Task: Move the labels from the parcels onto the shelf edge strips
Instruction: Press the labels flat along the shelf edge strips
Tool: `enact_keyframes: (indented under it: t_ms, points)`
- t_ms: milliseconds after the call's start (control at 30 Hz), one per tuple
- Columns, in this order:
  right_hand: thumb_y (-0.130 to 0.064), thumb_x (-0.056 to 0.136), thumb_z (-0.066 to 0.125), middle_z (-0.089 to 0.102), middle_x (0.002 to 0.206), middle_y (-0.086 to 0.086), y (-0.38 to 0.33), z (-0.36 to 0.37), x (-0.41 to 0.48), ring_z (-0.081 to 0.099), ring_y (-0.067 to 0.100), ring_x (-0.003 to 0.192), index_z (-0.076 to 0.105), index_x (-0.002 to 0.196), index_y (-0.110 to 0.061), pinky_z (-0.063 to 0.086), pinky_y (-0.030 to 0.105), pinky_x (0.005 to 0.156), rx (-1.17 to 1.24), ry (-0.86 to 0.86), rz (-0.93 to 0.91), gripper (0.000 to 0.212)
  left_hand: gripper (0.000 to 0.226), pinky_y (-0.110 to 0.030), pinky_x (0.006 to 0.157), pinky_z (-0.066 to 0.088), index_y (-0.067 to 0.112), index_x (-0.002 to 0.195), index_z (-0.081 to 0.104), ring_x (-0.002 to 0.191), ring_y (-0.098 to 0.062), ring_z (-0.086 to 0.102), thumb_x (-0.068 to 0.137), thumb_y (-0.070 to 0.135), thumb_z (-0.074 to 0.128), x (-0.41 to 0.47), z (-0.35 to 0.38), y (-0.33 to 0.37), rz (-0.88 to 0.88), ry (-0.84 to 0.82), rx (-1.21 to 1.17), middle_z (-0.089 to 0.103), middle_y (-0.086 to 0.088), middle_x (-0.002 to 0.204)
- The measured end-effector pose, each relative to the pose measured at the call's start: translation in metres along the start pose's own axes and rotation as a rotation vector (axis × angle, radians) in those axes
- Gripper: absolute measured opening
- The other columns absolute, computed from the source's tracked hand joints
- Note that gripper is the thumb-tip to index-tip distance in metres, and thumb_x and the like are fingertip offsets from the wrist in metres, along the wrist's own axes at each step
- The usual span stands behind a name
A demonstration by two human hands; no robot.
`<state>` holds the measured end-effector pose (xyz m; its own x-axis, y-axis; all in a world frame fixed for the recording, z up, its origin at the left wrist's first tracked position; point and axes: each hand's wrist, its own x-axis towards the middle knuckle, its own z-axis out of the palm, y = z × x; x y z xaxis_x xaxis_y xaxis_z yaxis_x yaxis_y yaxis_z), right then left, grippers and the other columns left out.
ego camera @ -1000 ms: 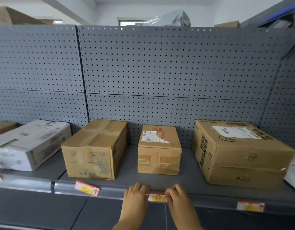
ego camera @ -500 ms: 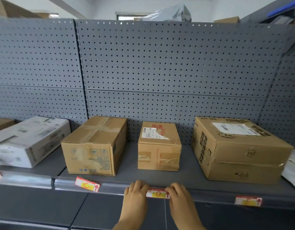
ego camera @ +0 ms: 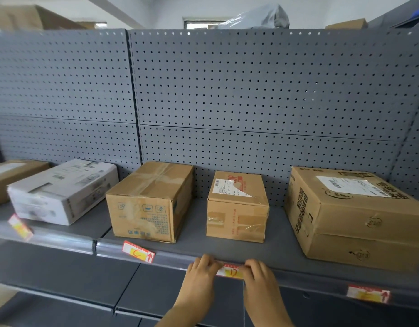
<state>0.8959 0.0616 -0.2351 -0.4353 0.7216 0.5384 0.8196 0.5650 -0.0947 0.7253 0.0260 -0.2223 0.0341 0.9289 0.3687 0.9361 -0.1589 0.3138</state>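
A red and yellow label [ego camera: 229,271] lies on the shelf edge strip [ego camera: 173,260], below the small brown parcel [ego camera: 236,208]. My left hand [ego camera: 200,277] presses its left end and my right hand [ego camera: 260,279] presses its right end with the fingertips. Another label [ego camera: 139,252] sits tilted on the strip below the taped brown parcel [ego camera: 152,201]. A third label [ego camera: 367,294] is on the strip below the large parcel [ego camera: 354,215]. A fourth label [ego camera: 19,226] hangs tilted at the far left, below the white parcel [ego camera: 62,192].
A grey pegboard wall [ego camera: 251,90] backs the shelf. Another brown box [ego camera: 5,178] stands at the far left. A lower shelf [ego camera: 62,279] runs beneath the strip. A wrapped grey bundle [ego camera: 258,17] lies on top of the unit.
Both hands stay on the ends of the middle label. The view has shifted slightly to the left, so the parcels sit further right in the frame.
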Motion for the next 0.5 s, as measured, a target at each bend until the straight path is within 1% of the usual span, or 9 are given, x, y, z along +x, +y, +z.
enact_keyframes:
  t_ms: [67, 133, 200, 267, 300, 367, 433, 500]
  points:
    - [-0.006, 0.031, 0.086, 0.06, 0.09, -0.001, -0.008, 0.005, 0.002, 0.056, 0.018, 0.078, 0.07, 0.081, -0.017, 0.056, 0.03, 0.06, 0.058, 0.05, -0.041, 0.053, 0.056, -0.022, 0.09, 0.032, 0.026, 0.121, 0.055, 0.11, -0.018, 0.044, 0.073, -0.002, 0.049, -0.004, -0.006, -0.006, -0.006, 0.027, -0.054, 0.046, 0.002, 0.12]
    - [-0.004, 0.036, 0.082, 0.059, 0.089, -0.002, -0.022, 0.012, 0.005, 0.049, 0.017, 0.081, 0.069, 0.082, -0.018, 0.055, 0.032, 0.06, 0.118, 0.069, -0.083, 0.05, 0.052, -0.025, 0.087, 0.039, 0.024, 0.114, 0.059, 0.106, -0.019, 0.049, 0.071, -0.002, 0.049, -0.013, -0.013, -0.018, -0.032, 0.067, -0.079, 0.052, 0.001, 0.116]
    - [-0.004, 0.04, 0.081, 0.061, 0.087, -0.003, -0.04, 0.019, 0.009, 0.049, 0.016, 0.082, 0.068, 0.081, -0.021, 0.054, 0.033, 0.061, 0.161, 0.059, -0.095, 0.046, 0.049, -0.027, 0.077, 0.042, 0.024, 0.105, 0.062, 0.095, -0.02, 0.055, 0.065, -0.003, 0.053, -0.024, -0.022, -0.036, -0.065, 0.095, -0.073, 0.057, 0.001, 0.107]
    - [-0.005, 0.043, 0.08, 0.062, 0.085, -0.005, -0.061, 0.025, 0.015, 0.054, 0.015, 0.078, 0.069, 0.08, -0.023, 0.054, 0.03, 0.061, 0.2, 0.04, -0.101, 0.042, 0.046, -0.026, 0.066, 0.042, 0.024, 0.094, 0.063, 0.083, -0.022, 0.059, 0.057, -0.005, 0.061, -0.035, -0.035, -0.061, -0.101, 0.125, -0.041, 0.06, 0.001, 0.095]
    - [-0.005, 0.046, 0.079, 0.061, 0.085, -0.006, -0.071, 0.028, 0.018, 0.055, 0.015, 0.077, 0.069, 0.08, -0.024, 0.054, 0.029, 0.062, 0.22, 0.031, -0.112, 0.041, 0.046, -0.027, 0.063, 0.043, 0.024, 0.091, 0.063, 0.08, -0.022, 0.059, 0.055, -0.005, 0.063, -0.039, -0.043, -0.075, -0.124, 0.146, -0.027, 0.059, 0.002, 0.093]
    - [-0.005, 0.047, 0.079, 0.061, 0.083, -0.007, -0.091, 0.034, 0.026, 0.055, 0.011, 0.078, 0.068, 0.081, -0.025, 0.051, 0.025, 0.066, 0.239, 0.023, -0.131, 0.041, 0.046, -0.031, 0.063, 0.045, 0.024, 0.092, 0.063, 0.081, -0.023, 0.057, 0.056, -0.004, 0.065, -0.044, -0.061, -0.104, -0.178, 0.211, 0.011, 0.059, 0.001, 0.094]
    - [-0.003, 0.047, 0.079, 0.062, 0.081, -0.008, -0.114, 0.04, 0.037, 0.049, 0.008, 0.08, 0.067, 0.08, -0.024, 0.043, 0.02, 0.071, 0.26, 0.036, -0.117, 0.041, 0.047, -0.034, 0.064, 0.046, 0.025, 0.096, 0.064, 0.082, -0.025, 0.056, 0.059, -0.005, 0.065, -0.045, -0.078, -0.133, -0.222, 0.249, 0.06, 0.06, -0.001, 0.097]
    - [-0.004, 0.051, 0.074, 0.062, 0.079, -0.008, -0.139, 0.048, 0.048, 0.046, 0.008, 0.078, 0.066, 0.079, -0.024, 0.038, 0.024, 0.072, 0.277, 0.066, -0.082, 0.035, 0.045, -0.036, 0.063, 0.046, 0.024, 0.097, 0.064, 0.081, -0.028, 0.056, 0.062, -0.005, 0.066, -0.042, -0.092, -0.159, -0.239, 0.252, 0.08, 0.06, -0.003, 0.098]
